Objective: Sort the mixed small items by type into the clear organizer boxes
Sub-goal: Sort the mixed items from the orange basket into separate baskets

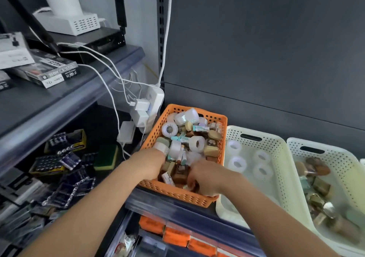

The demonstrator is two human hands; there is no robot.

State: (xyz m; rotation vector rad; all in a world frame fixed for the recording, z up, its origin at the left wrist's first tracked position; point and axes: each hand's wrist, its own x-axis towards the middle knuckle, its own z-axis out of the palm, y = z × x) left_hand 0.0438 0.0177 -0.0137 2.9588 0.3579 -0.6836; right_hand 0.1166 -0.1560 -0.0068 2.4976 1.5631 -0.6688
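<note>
An orange perforated basket point(197, 112) on the shelf holds a mix of white tape rolls point(196, 143), tan soap-like blocks point(211, 150), small teal-and-white tubes point(200, 128) and little boxes. Both hands are down among these items. My left hand point(152, 163) is at the basket's near left, its fingers closed around a tape roll point(162, 146). My right hand point(205, 177) digs into the near right corner, fingers curled around small items that are mostly hidden. A cream basket point(254, 136) to the right holds several white tape rolls. A second cream basket point(316, 147) holds brown and gold items.
A white power strip point(152, 100) with chargers and cables hangs just left of the orange basket. Battery packs point(65, 170) and a green sponge point(106, 156) lie on the lower left shelf. Orange packets point(175, 235) sit on the shelf below. A dark back panel stands behind the baskets.
</note>
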